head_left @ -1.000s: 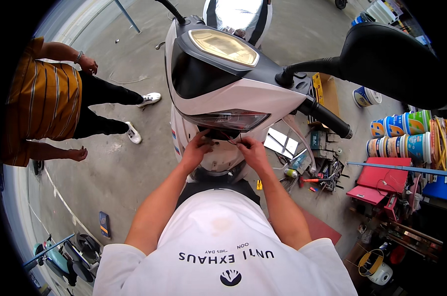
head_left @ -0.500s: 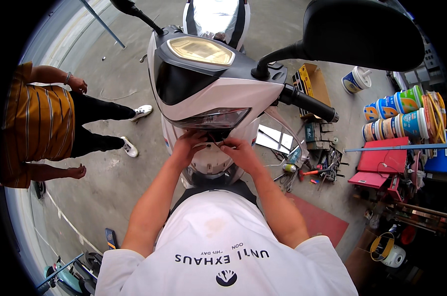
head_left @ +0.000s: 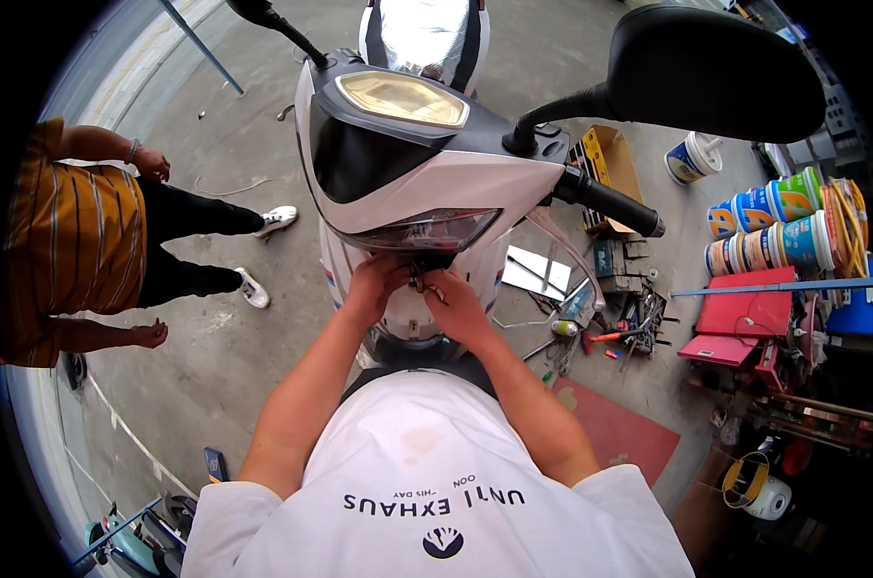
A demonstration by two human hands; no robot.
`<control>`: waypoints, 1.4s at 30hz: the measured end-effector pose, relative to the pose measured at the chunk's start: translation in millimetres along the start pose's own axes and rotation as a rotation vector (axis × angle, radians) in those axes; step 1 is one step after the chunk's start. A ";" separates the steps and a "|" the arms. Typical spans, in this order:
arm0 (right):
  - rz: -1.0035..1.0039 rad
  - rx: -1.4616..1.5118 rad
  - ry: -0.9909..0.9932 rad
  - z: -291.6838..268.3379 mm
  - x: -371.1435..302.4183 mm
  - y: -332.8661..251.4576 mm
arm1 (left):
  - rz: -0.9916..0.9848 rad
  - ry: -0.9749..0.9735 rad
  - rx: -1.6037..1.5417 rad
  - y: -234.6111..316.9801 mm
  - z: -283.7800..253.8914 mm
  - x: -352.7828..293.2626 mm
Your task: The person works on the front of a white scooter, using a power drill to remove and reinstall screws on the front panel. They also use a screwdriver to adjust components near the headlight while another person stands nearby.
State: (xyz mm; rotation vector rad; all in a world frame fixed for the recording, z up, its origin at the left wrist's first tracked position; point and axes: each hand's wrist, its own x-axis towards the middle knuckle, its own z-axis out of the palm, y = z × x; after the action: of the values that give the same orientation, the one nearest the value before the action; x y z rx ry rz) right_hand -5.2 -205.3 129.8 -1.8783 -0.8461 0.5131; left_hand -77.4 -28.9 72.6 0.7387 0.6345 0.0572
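A white and black scooter (head_left: 499, 171) stands in front of me, its front end facing me. Both hands are under the front headlight (head_left: 427, 232), close together at a dark gap in the front cover. My left hand (head_left: 376, 283) has its fingers curled up into that gap, and their tips are partly hidden. Thumb and fingers of my right hand (head_left: 453, 301) are pinched together just beside it. Between the hands shows a small dark and metallic piece (head_left: 416, 274), too small to name. Below them is the white front panel (head_left: 410, 316).
The handlebar grip (head_left: 610, 200) and a big mirror (head_left: 716, 72) jut out on the right. A person (head_left: 80, 236) in a striped shirt stands at the left. Tools (head_left: 639, 323), a yellow box (head_left: 605, 173), paint buckets (head_left: 769, 244) and a red toolbox (head_left: 745, 306) sit on the right.
The scooter's handlebar and front end have shifted slightly to the right. My hands have moved a little right and drawn closer together, the right one slightly lower.
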 end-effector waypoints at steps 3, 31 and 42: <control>-0.016 -0.043 -0.017 2.2 8.2 -0.2 | 0.024 0.076 -0.027 -2.8 2.4 4.0; 0.034 -0.409 -0.139 21.0 31.5 6.1 | 0.031 0.107 0.073 -6.4 -3.3 1.9; 0.061 -0.421 -0.159 26.7 34.0 8.6 | 0.033 0.085 0.126 0.5 3.6 -6.8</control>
State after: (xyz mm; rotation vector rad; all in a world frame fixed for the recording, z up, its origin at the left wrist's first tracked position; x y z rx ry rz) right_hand 2.6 -166.3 110.9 -2.2743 -1.0669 0.5598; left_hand -80.9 -32.6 78.5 0.8716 0.7118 0.0799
